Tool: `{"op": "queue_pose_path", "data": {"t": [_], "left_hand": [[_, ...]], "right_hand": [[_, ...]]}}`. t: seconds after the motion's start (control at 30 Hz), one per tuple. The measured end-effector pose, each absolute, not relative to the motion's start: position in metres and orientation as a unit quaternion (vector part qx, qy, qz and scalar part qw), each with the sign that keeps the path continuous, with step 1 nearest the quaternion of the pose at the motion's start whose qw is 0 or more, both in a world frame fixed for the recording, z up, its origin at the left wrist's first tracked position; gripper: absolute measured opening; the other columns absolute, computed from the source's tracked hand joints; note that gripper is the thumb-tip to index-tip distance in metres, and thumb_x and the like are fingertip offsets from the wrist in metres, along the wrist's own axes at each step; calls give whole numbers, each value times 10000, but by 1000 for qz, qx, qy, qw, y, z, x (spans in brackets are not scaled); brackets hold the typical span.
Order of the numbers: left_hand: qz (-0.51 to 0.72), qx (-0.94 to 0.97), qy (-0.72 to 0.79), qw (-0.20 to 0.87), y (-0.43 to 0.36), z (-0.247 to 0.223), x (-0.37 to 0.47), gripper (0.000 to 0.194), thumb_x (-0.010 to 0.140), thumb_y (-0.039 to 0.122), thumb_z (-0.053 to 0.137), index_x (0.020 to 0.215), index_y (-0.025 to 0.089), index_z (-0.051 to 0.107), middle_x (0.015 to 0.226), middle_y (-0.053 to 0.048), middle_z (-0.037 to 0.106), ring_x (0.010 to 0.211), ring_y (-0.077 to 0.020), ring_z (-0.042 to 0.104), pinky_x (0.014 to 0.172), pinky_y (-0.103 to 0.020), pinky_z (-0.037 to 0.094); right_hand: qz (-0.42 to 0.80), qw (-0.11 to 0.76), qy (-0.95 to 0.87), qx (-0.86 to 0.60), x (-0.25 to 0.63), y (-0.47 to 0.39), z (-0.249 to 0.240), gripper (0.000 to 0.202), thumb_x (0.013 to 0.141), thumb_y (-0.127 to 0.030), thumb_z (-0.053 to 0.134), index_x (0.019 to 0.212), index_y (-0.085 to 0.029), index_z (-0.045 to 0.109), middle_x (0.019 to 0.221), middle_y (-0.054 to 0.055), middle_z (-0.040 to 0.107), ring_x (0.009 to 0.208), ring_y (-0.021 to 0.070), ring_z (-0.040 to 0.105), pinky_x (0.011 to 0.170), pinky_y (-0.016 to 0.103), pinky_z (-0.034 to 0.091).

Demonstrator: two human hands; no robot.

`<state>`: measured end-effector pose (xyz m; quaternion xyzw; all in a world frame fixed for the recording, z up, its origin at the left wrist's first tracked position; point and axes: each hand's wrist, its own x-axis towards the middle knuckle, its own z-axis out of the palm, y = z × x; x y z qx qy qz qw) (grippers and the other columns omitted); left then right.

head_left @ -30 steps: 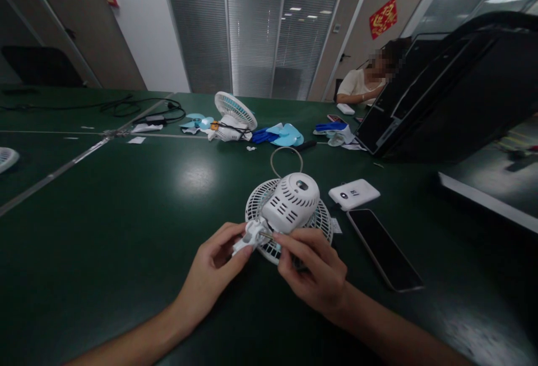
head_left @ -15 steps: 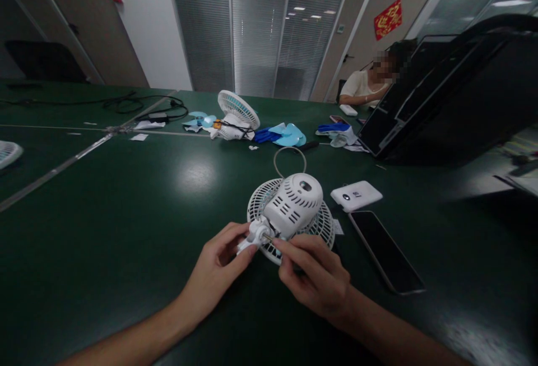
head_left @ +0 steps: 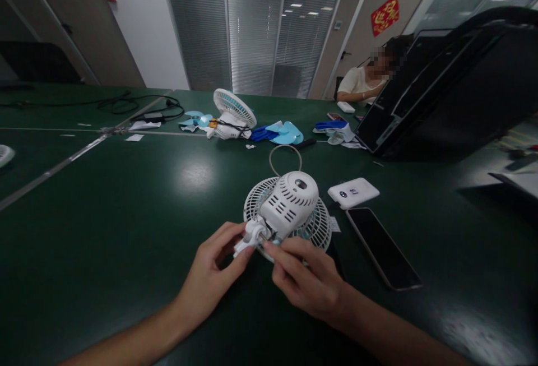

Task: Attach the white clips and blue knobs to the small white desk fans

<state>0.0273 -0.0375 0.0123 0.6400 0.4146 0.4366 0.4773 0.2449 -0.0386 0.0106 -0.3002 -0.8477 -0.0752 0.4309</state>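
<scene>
A small white fan lies grille down on the table, its motor housing [head_left: 290,200] on top and the round grille [head_left: 254,202] beneath. My left hand [head_left: 210,270] is closed, pinching the white plastic bracket [head_left: 253,232] at the near end of the housing between thumb and fingers. At the bracket's opening, a thin metal rod [head_left: 263,237] sits against the fingertips of my right hand [head_left: 309,276]. That hand is closed, thumb and forefinger around the rod's near end. How far the rod sits in the bracket is hidden by the fingers.
Right of the fan lie a white power bank [head_left: 353,193] and a dark phone [head_left: 383,248]. Farther back are another fan [head_left: 233,111], light-blue fan blades [head_left: 289,132] and blue-and-white gloves [head_left: 336,130]. A black screen-like panel [head_left: 454,91] stands at right; a person [head_left: 357,86] sits behind.
The view has shifted slightly. My right fingertips are closer to the bracket, and less of the metal rod shows. My left hand keeps its grip on the bracket.
</scene>
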Motion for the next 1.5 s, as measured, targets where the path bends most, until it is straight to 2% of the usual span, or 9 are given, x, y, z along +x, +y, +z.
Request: {"op": "queue_pose_path", "data": {"t": [0.23,0.4,0.67,0.93,1.03,1.13,1.27,1.37,1.5], "left_hand": [[414,679,418,440,-41,8,26,309,968,276,628,1277,277,632,1090,-41,644,986,-199,632,861,-310,521],[420,668,422,446,-42,7,26,345,960,286,642,1304,289,620,1098,-40,656,992,-204,643,854,-308,527],[428,657,418,459,-40,9,28,320,949,259,658,1268,269,636,1070,-38,656,971,-194,653,858,-306,532],[431,679,411,429,-41,13,30,285,927,219,669,1210,232,636,1075,-53,672,948,-203,657,856,-334,544],[429,688,418,410,-42,13,31,291,930,214,664,1217,236,627,1082,-53,667,947,-203,653,852,-333,542],[430,695,420,394,-42,12,32,295,931,205,657,1222,240,620,1078,-49,659,940,-200,651,840,-331,544],[425,704,426,377,-42,10,32,299,928,189,653,1219,239,612,1069,-43,651,924,-195,643,833,-330,541],[426,711,425,364,-41,9,30,312,924,185,652,1228,235,605,1061,-45,648,913,-195,637,819,-327,539],[423,724,416,353,-41,11,30,323,922,174,644,1238,232,603,1047,-48,646,906,-198,635,812,-327,538]], "right_hand": [[-86,391,-866,-300,243,-36,17,367,931,-73,582,1291,-139,612,1043,49,704,927,115,675,697,239,526],[-63,407,-864,-291,245,-34,22,320,929,-37,589,1230,-137,633,1068,53,720,972,113,676,766,226,532],[-18,416,-856,-306,244,-34,14,317,915,-50,612,1206,-172,640,1001,35,731,891,111,692,744,223,549],[49,486,-815,-312,232,-36,17,164,940,-67,568,1054,-150,651,841,26,713,759,106,688,706,210,564],[-5,448,-837,-315,237,-35,18,190,954,-88,563,1117,-146,641,911,26,732,824,105,699,704,213,551],[-101,369,-878,-287,249,-33,25,259,938,-122,614,1196,-134,636,1014,31,730,881,103,695,600,225,509],[-156,286,-907,-266,261,-30,39,287,940,-188,640,1226,-171,648,1037,22,708,817,126,675,569,271,495],[-165,277,-905,-279,261,-30,43,276,946,-178,634,1221,-171,647,1013,16,705,774,124,659,574,276,498],[-158,321,-888,-289,255,-31,38,238,934,-202,675,1162,-135,651,931,11,704,750,104,650,606,257,508]]}}
